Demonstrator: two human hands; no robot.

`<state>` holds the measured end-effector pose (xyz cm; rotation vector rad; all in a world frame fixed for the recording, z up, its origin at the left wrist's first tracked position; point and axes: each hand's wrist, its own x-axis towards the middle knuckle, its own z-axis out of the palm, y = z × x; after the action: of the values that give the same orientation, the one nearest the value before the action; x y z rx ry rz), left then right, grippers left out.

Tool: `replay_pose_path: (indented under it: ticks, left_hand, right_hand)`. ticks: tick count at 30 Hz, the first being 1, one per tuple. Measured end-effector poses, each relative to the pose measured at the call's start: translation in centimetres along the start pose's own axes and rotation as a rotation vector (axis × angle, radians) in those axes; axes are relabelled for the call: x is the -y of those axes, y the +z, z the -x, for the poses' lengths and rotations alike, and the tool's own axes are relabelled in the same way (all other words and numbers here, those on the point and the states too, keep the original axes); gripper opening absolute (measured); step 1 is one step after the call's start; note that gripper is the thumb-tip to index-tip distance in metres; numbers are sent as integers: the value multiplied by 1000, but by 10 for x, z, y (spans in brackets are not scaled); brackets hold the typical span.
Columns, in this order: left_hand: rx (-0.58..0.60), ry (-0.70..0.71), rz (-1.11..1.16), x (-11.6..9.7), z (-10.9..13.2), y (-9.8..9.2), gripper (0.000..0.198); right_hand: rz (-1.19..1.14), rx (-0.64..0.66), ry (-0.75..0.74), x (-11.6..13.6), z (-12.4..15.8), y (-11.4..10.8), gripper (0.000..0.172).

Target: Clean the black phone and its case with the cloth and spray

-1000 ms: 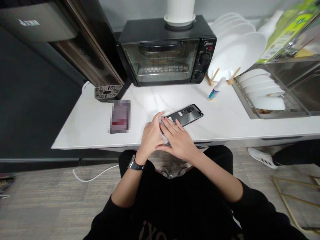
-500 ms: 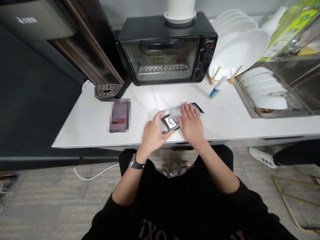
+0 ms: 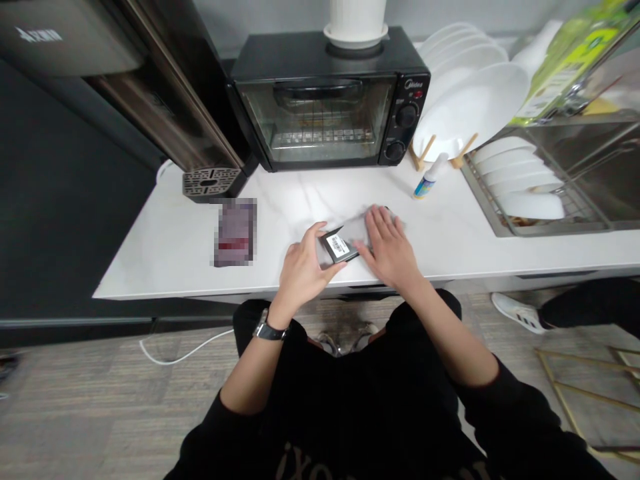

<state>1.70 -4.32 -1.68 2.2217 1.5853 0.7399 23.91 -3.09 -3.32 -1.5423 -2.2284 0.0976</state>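
Note:
A flat dark box with a white barcode label lies on the white counter, its long side running up to the right. My left hand grips the left end, thumb along the near edge and fingers at the far edge. Over the right part lies my right hand, palm down with fingers stretched out, hiding much of that end. Between the hands is a greyish, shiny surface; whether it is a clear wrap or the box's own face is hard to make out.
Behind stands a black toaster oven. A small white-capped bottle stands to the right, near upright plates and a sink rack. Left are a pixelated purple item and a dispenser's drip tray. Another person's shoe shows at right.
My right hand has slid a little to the right along the box and now covers most of the black end. My left hand keeps its grip. The view has shifted slightly.

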Motion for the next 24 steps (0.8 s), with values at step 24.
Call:
replay_pose_path:
  ticks: [24]
  left_hand:
    - [4, 49, -5, -1, 0, -2, 81]
  right_hand:
    - [-64, -17, -1, 11, 3, 1, 84]
